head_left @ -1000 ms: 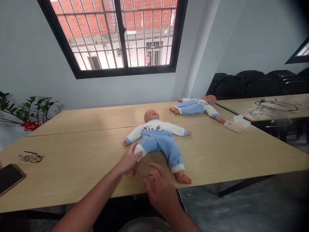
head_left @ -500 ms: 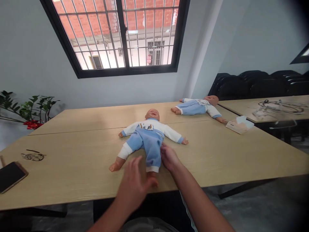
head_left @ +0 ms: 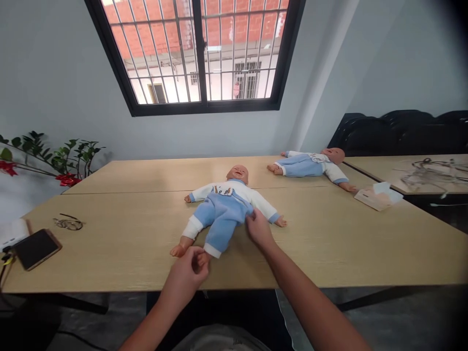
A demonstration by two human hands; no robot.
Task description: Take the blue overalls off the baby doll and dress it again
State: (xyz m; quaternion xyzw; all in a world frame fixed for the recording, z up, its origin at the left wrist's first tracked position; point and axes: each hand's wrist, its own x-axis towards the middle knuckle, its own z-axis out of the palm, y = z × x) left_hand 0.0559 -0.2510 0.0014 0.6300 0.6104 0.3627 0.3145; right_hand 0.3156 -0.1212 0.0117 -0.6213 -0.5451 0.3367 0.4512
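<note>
A baby doll (head_left: 237, 174) lies on its back on the wooden table, head toward the window and feet toward me. It wears a white top (head_left: 241, 191) with blue cuffs and light blue trousers (head_left: 221, 234) with white cuffs. My left hand (head_left: 188, 270) is closed around the doll's foot on the right-hand leg, near the trouser cuff. My right hand (head_left: 259, 226) pinches the side of the blue trousers at the hip; its fingertips are partly hidden by the cloth.
A second doll (head_left: 302, 165) in like clothes lies at the back right, beside an open paper packet (head_left: 378, 196). Eyeglasses (head_left: 69, 223) and a phone (head_left: 37, 248) lie at the left. Tangled cables (head_left: 435, 171) cover part of the neighbouring table.
My left hand has come down onto the doll's foot, and that leg has swung left toward the other. My right hand has moved up to the hip, gripping the trousers. The view has shifted slightly.
</note>
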